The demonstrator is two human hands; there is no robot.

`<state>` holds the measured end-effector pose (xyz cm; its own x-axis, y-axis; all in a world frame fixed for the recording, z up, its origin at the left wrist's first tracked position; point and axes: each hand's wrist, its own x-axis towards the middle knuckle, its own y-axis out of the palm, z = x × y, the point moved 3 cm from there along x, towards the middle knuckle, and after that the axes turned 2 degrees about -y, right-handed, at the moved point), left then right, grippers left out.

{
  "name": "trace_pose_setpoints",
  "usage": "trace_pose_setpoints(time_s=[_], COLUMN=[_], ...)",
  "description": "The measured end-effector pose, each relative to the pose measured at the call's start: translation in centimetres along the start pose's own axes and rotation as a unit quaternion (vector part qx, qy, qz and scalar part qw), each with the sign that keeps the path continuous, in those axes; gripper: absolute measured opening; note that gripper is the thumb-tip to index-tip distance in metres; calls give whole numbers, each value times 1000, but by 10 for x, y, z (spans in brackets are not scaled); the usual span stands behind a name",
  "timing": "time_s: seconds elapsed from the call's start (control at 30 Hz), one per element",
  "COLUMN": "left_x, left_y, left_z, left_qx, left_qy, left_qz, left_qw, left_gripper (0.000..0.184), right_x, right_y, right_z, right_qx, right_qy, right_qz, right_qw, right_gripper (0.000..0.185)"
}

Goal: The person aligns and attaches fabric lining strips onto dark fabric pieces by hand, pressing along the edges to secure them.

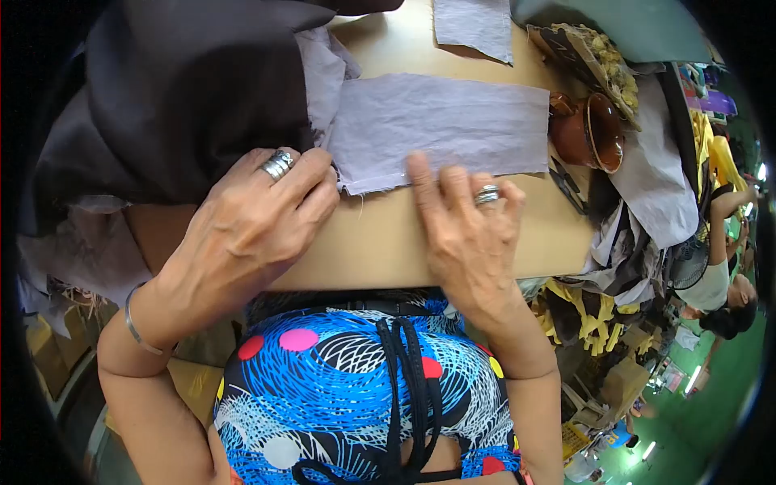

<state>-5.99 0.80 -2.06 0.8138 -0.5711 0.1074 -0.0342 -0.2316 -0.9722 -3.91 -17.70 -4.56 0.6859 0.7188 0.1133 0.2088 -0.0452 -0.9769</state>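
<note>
My left hand (263, 206), with rings on one finger, is closed at the edge of a large dark satin-like fabric (202, 97). Its fingertips are partly hidden where that edge meets a pale grey fabric strip (453, 117). The strip lies nearly flat on the table, lightly wrinkled, with frayed threads along its lower left edge. On the strip's near edge rests the extended index finger of my right hand (473, 222). The other fingers of that hand are loosely bent and apart, and no object shows in its grasp.
A brown mug (574, 133) lies tipped right of the strip, with dark-handled snips (568, 187) beside it. Another grey piece (473, 28) is at the table's far side. Grey scraps (655, 178) hang over the right edge. Farther right, a person (719, 295) is nearby.
</note>
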Motion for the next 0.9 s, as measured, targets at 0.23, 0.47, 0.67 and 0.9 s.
trace_pose_setpoints(time_s=[0.23,0.47,0.67,0.9], left_x=[-1,0,-7,-69], left_y=[5,8,17,-20], left_z=[2,0,2,9], left_qx=[-6,9,9,40], left_qy=[-3,0,-12,-67], left_qz=[-17,-34,-37,-359], left_qw=[1000,999,999,930], left_gripper=[29,27,21,24], right_x=[14,15,20,15], right_y=[-5,-9,-18,-17], right_z=[25,22,14,-45], right_qx=[96,81,134,413], right_qy=[-82,-117,-146,55], right_qz=[1,4,10,-158], right_qw=[992,990,980,895], right_gripper=[47,45,41,58])
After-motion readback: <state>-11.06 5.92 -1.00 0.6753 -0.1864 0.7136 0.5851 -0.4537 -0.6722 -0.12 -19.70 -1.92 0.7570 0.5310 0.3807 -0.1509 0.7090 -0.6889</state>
